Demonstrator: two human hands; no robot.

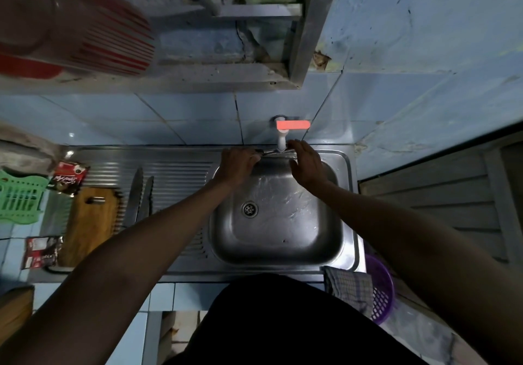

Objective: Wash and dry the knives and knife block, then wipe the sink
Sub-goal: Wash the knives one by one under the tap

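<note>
A person stands at a steel sink (pixel 346 166), seen from above, both arms reaching to the far rim under a wall tap (pixel 281 138) with a red lever. The left hand (pixel 239 165) is curled around a knife (pixel 267 152), gripping its handle, with the thin blade pointing right towards the spout. The right hand (pixel 307 163) is flat, fingers straight, its fingertips near the blade tip; whether they touch it is unclear.

Two more knives (pixel 141 192) lie side by side on the ribbed drainboard, just beside a wooden block (pixel 90 217) lying flat. A checked cloth (pixel 349 285) hangs over the sink's near right corner.

The knife is likely light, stiff and slippery when wet, so it is best held by the handle, fingers kept off the edge. The block looks heavier and bulky, probably needing both hands.
</note>
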